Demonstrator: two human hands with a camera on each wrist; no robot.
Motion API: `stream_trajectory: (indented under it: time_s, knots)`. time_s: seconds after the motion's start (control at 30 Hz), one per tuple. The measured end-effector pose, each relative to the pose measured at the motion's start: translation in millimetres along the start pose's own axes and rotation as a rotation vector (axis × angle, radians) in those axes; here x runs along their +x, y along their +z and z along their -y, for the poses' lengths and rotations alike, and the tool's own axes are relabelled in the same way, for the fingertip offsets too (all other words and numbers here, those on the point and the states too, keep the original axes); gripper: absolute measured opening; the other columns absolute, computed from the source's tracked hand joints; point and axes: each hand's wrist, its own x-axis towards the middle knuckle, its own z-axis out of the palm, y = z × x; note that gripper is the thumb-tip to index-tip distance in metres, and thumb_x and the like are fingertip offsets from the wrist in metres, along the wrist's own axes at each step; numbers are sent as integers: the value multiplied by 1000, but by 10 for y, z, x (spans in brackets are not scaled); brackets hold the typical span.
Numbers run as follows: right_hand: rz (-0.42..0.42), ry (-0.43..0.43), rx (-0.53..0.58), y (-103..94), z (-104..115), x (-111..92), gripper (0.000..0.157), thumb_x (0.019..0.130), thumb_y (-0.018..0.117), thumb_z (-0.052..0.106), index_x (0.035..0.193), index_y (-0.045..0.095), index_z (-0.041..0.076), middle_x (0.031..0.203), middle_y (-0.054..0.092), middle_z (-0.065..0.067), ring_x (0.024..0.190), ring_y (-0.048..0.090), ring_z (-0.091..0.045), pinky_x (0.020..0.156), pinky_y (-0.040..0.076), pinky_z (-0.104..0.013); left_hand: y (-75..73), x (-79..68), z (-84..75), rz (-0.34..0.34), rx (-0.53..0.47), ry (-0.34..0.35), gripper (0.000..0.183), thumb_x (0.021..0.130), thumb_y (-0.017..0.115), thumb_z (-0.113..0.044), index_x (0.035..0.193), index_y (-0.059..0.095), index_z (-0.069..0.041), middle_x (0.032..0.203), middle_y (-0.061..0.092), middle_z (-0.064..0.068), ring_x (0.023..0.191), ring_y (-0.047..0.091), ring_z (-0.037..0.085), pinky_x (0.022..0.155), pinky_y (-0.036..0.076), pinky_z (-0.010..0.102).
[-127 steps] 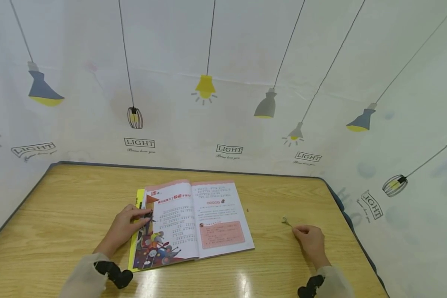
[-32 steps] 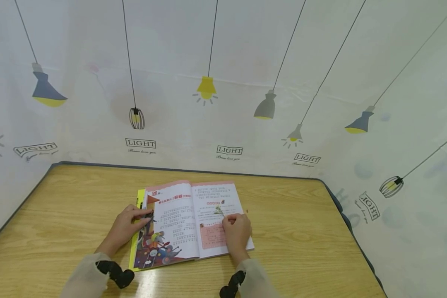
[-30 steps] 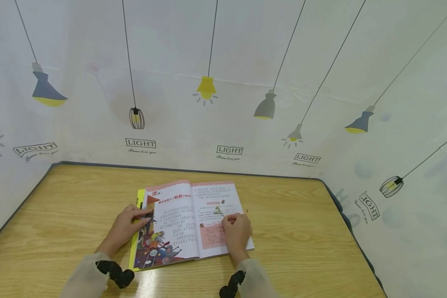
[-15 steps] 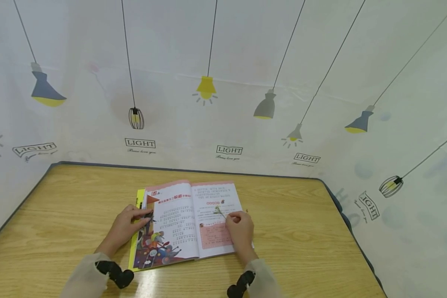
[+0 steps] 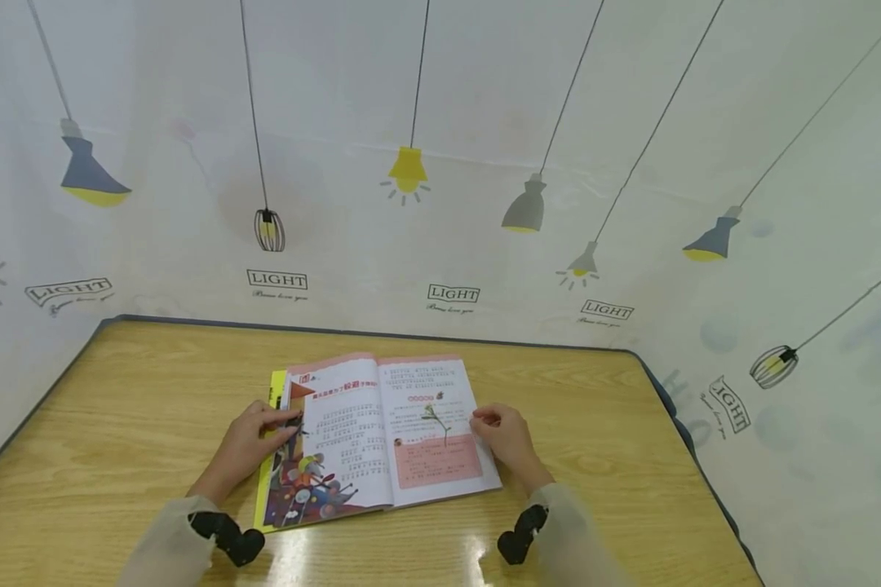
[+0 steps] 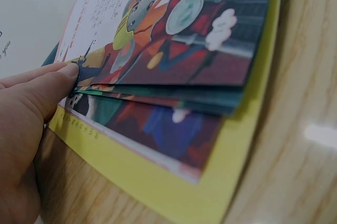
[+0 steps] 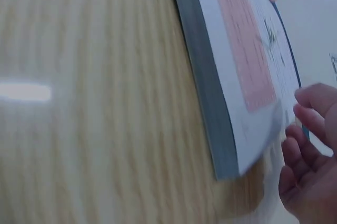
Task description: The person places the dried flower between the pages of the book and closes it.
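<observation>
An open illustrated book lies on the wooden table. Across its right-hand page rests a small flower sprig, its thin stem pointing toward the book's lower side; it appears blurred in the right wrist view. My left hand presses thumb and fingertips on the left page's outer edge. The left wrist view shows the thumb on top of the page, over several loose leaves and a yellow cover. My right hand, fingers loosely bent and holding nothing, hovers by the right page's outer edge, apart from the sprig.
The wooden table has a dark rim along its back and sides. Behind it hangs a pale cloth printed with lamps and the word LIGHT. A small dark speck seen earlier beside the book is now behind my right hand.
My right hand carried the flower sprig leftward from the bare table onto the right page, let go of it, and drew back right. My left hand has stayed on the book.
</observation>
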Motion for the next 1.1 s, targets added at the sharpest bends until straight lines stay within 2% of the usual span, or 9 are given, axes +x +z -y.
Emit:
stream_trajectory:
  time_s: [0.17, 0.3, 0.47, 0.6, 0.77, 0.9, 1.1]
  knots:
    - [143, -87, -13, -119, -110, 162, 18, 82, 68, 8, 99, 68, 4, 85, 58, -4, 78, 52, -17, 69, 44, -31, -3, -2, 5, -4, 8, -4, 33, 87, 64, -22, 116, 64, -7, 90, 47, 4, 79, 40, 17, 69, 33, 30]
    - [211, -85, 17, -180, -139, 248, 23, 80, 70, 7, 103, 68, 7, 89, 60, -4, 81, 53, -18, 73, 44, -32, -5, -7, -3, -7, 1, 2, 33, 87, 64, -22, 116, 65, -7, 90, 48, 4, 78, 41, 18, 69, 34, 30]
    - [257, -75, 56, -212, -158, 305, 27, 80, 71, 8, 107, 67, 6, 92, 61, -6, 83, 53, -18, 74, 43, -32, -8, -10, -7, -1, 4, -3, 33, 87, 63, -23, 116, 65, -8, 91, 49, 4, 79, 42, 18, 69, 34, 31]
    - [271, -106, 81, -175, -215, 344, 30, 79, 71, 8, 108, 66, 3, 92, 60, -8, 81, 53, -17, 72, 43, -29, -18, -19, -14, -2, 11, -22, 33, 87, 63, -22, 117, 64, -8, 91, 48, 5, 79, 42, 18, 69, 33, 32]
    - [264, -129, 139, -177, -201, 306, 33, 78, 72, 5, 109, 65, -3, 92, 60, -13, 80, 52, -18, 70, 43, -28, -16, -34, -73, -44, 45, -48, 33, 85, 67, -20, 115, 65, -5, 90, 49, 6, 79, 42, 19, 69, 35, 33]
    - [256, -123, 158, -235, -43, 190, 33, 79, 70, 1, 110, 63, -8, 95, 59, -19, 82, 52, -23, 71, 42, -29, -13, -45, -135, -80, 81, -104, 38, 82, 70, -23, 113, 64, -1, 89, 48, 8, 80, 42, 21, 69, 36, 34]
    - [221, -89, 148, -272, 92, 66, 32, 80, 67, -2, 111, 61, -9, 97, 57, -22, 83, 51, -24, 72, 41, -26, -12, -95, -235, -108, 91, -266, 55, 80, 71, -30, 116, 54, 8, 94, 48, 17, 82, 44, 26, 67, 39, 36]
